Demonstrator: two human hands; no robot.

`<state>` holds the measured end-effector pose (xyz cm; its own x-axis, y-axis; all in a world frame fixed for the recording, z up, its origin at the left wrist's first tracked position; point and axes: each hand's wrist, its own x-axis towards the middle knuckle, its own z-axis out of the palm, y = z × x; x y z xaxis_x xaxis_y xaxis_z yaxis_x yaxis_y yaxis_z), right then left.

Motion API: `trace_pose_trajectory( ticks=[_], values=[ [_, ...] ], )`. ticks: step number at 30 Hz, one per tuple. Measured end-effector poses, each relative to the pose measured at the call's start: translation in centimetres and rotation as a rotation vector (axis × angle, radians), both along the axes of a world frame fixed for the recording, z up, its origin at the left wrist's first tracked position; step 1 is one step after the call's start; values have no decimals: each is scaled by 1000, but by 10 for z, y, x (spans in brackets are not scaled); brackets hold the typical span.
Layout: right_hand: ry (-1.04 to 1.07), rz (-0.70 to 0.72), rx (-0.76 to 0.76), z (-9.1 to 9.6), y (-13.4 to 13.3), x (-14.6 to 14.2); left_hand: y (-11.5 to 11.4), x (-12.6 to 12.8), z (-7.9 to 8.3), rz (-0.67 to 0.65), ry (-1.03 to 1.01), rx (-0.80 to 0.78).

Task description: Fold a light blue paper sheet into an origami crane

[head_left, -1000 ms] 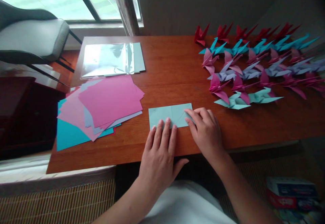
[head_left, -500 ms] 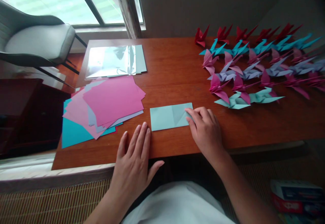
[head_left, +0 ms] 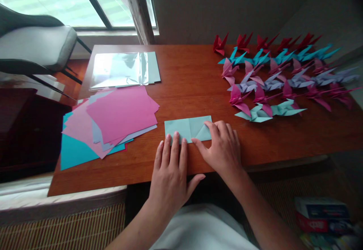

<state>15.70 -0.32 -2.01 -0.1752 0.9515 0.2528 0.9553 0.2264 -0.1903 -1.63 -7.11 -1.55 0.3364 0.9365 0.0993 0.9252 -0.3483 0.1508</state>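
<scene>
A pale green sheet of origami paper (head_left: 178,126), folded into a long rectangle, lies flat on the table near its front edge. Creases run across its middle and slantwise over its right half. My left hand (head_left: 171,166) is open, palm down, with the fingertips resting on the paper's lower left edge and the thumb spread to the side. On the right end of the paper lies my right hand (head_left: 222,146), open, its thumb at the lower edge near the middle crease and its index finger near the upper right corner.
Loose pink, purple and blue paper sheets (head_left: 121,114) overlap on the left. Behind them is a shiny plastic pack of paper (head_left: 119,68). Rows of folded paper cranes (head_left: 256,112) stand on the right of the wooden table (head_left: 181,91). A chair (head_left: 34,42) is by the window.
My left hand has moved right and forward from the bare table onto the paper's lower edge. My right thumb has slid left along the paper, away from the index finger.
</scene>
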Motion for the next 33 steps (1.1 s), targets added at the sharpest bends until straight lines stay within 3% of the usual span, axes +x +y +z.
trace_pose_trajectory(
  ticks=[8,13,18,25,29,33],
  values=[
    [46,-55,13,-7,-6,37,0,-1,-2,-5,-24,-10],
    [221,0,44,-3,5,24,-1,-5,-2,-34,-65,8],
    [243,118,11,-1,24,9,-3,-5,-3,-51,-69,56],
    [497,177,47,14,29,11,-1,-3,-6,-41,-131,91],
    [603,214,35,38,13,14,-3,-7,-1,-25,-277,83],
    [555,279,63,55,-12,5,-6,-10,16,100,-706,-65]
  ],
)
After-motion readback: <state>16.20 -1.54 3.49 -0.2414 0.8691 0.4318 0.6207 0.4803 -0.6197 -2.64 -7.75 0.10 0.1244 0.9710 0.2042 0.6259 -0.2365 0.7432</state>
